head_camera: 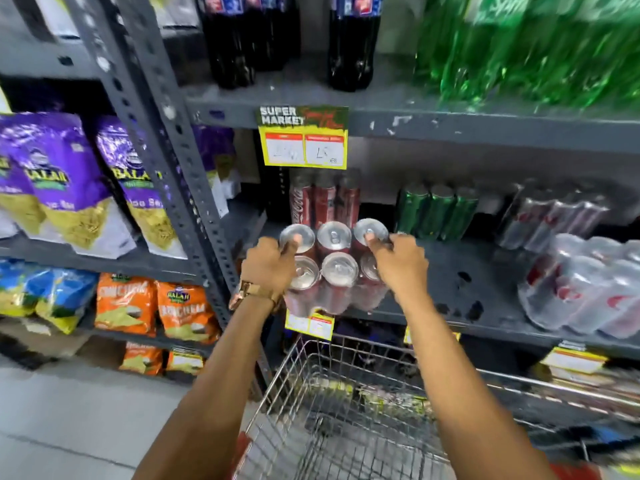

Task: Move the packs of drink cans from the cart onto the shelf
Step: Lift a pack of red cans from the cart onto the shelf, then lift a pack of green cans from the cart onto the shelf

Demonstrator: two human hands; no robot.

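A shrink-wrapped pack of red drink cans (335, 268) with silver tops sits at the front edge of the grey metal shelf (450, 282). My left hand (268, 268) grips its left side, thumb on a can top. My right hand (401, 263) grips its right side. Behind it stands another pack of red cans (323, 199). A green can pack (436, 211) and silver can packs (550, 220) stand further right on the same shelf. The wire cart (346, 410) is below my arms; I see no can packs in it.
A yellow price tag (304, 140) hangs from the shelf above. Dark cola bottles (242, 36) and green bottles (526, 46) stand on the upper shelf. Purple and orange snack bags (69, 181) fill the rack to the left. More silver can packs (588, 289) lie at right.
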